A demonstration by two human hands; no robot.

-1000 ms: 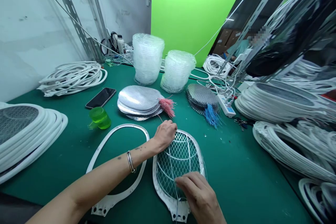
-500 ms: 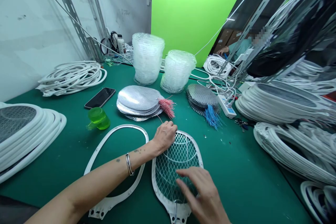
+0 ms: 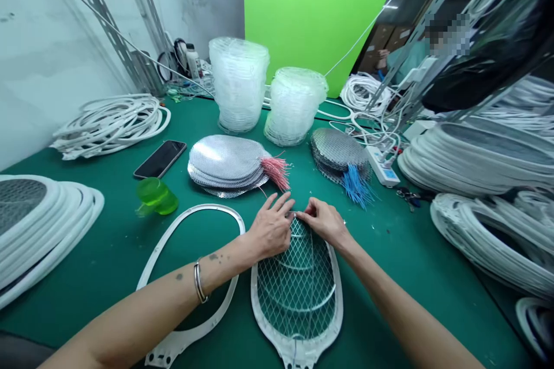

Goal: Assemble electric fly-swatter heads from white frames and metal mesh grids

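A white mosquito-racket frame (image 3: 256, 294) lies flat on the green table, its handle end toward me. Diamond-pattern metal mesh and a thin white ribbed grid fill the oval. My left hand (image 3: 272, 225) is at the upper left of the rim, its fingertips closed on the edge and some fingers raised. From the right, my right hand (image 3: 324, 220) pinches the top of the same rim with thumb and forefinger, close to the left fingertips. Beside it on the left lies a second racket frame (image 3: 151, 262) with no mesh, partly behind my left forearm.
Beyond my hands lie mesh sheets with red wires (image 3: 225, 158) and darker sheets with blue wires (image 3: 340, 150). Two clear ring stacks (image 3: 240, 83) stand behind. A phone (image 3: 160, 159) and green container (image 3: 156, 196) sit left; frame stacks (image 3: 471, 155) flank the table. A person sits far right.
My right hand has moved forward from above the lower mesh to the top rim, beside my left hand. Some left fingers have lifted. The camera view has shifted slightly.
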